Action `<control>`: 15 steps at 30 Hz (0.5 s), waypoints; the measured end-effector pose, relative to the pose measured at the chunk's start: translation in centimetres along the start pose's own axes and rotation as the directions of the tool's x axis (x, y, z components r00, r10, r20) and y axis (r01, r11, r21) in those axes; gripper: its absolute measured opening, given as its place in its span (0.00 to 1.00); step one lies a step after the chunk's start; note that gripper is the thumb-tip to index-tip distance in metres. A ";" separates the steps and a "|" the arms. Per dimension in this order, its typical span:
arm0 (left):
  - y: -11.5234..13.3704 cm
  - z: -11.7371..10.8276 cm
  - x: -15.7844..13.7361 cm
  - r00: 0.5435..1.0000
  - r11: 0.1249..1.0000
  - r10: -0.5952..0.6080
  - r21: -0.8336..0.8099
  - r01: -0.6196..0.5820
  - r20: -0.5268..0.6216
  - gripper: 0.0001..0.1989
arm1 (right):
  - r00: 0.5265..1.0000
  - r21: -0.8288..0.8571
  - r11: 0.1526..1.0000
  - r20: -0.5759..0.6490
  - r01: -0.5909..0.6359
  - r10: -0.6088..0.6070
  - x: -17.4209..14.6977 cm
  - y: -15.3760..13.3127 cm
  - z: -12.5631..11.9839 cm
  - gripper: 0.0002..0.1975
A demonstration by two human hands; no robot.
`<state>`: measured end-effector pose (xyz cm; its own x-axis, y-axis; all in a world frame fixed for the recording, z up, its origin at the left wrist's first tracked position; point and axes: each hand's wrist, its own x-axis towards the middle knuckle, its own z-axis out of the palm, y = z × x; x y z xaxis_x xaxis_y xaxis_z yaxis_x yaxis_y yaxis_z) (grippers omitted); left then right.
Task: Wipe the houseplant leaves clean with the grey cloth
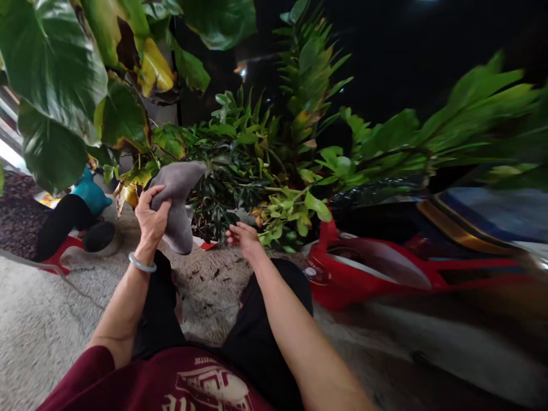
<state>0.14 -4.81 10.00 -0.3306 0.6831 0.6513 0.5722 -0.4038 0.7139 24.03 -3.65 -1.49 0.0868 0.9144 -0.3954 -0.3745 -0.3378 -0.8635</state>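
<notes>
My left hand (153,220), with a pale bangle (142,264) at the wrist, grips a grey cloth (178,200) that bunches and hangs past the fingers. Just right of it, my right hand (245,240) reaches to the low edge of a plant with narrow dark leaves (218,200). The fingers there are curled together close to the leaf tips. Whatever is between them is too small to make out. Lighter green leaves (295,220) grow beside that hand.
Large broad leaves (51,68), some yellowed, overhang the left. A red plastic container (342,279) stands at right, near a blurred blue and gold object (466,220). At far left are a dark round pot (100,238), a teal object (92,193) and something red (64,254) on the concrete floor (85,319).
</notes>
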 end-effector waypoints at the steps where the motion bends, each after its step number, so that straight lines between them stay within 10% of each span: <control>1: -0.3 0.4 0.2 1.000 1.000 -0.007 0.003 0.007 0.004 0.16 | 1.000 0.013 1.000 -0.006 0.009 -0.009 0.0 0.0 0.0 0.14; 9: -2.5 0.3 -6.5 0.796 0.981 -0.170 0.021 0.194 0.581 0.14 | 0.999 -0.011 1.000 -0.040 0.015 -0.016 0.2 0.2 -0.6 0.09; 15: 3.1 2.1 0.0 0.983 0.992 0.065 -0.121 -0.044 0.175 0.15 | 1.000 0.000 1.000 -0.006 0.015 -0.015 -0.2 -0.2 -0.4 0.09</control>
<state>3.50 -4.75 11.65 -0.1566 0.7511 0.6414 0.4912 -0.5042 0.7103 24.41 -3.82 -1.39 0.0975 0.9181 -0.3842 -0.3734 -0.3241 -0.8692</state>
